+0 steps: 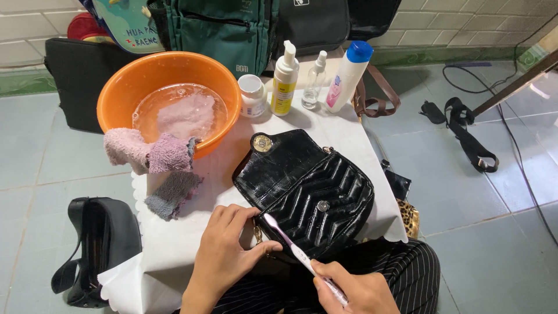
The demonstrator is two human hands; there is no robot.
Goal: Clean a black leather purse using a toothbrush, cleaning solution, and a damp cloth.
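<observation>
Black quilted purse (314, 186) lies under left hand (224, 253); right hand (354, 291) holds toothbrush (290, 241).

Both hands low in view: left (224, 250) spread flat, right (354, 291) closed, gripping.
</observation>
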